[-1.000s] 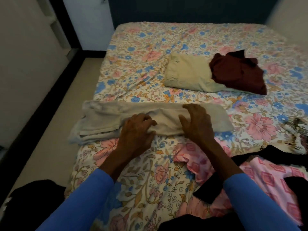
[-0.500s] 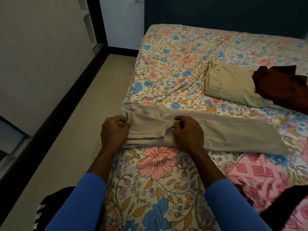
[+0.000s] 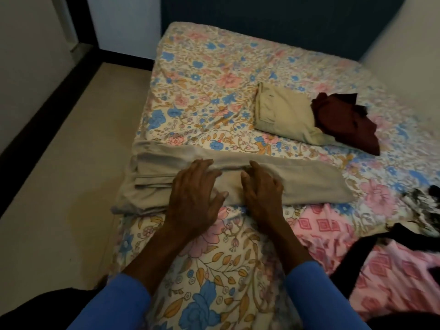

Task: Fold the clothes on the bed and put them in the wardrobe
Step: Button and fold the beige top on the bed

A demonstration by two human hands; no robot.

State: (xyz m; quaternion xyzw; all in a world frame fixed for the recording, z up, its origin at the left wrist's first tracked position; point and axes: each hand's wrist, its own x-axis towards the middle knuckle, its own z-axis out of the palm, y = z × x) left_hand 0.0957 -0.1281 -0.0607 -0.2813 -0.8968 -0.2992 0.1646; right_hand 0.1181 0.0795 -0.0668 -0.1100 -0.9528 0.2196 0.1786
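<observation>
A long beige garment [image 3: 297, 182], folded lengthwise, lies across the near left part of the floral bed [image 3: 202, 96], its left end hanging a little over the edge. My left hand [image 3: 192, 196] lies flat on its middle with fingers spread. My right hand [image 3: 262, 189] presses on it just to the right, fingers straight. Farther back sit a folded tan garment [image 3: 283, 113] and a crumpled maroon garment [image 3: 345, 120] beside it.
A pink patterned cloth [image 3: 333, 234] with black fabric [image 3: 362, 248] over it lies at the near right. A black-and-white item [image 3: 419, 201] sits at the right edge. Pale floor [image 3: 71, 186] runs along the bed's left, with a white door [image 3: 123, 22] beyond.
Both hands have let go of the folded end they pinched half a second ago and now lie flat on the garment's middle. The view has swung back to the right.
</observation>
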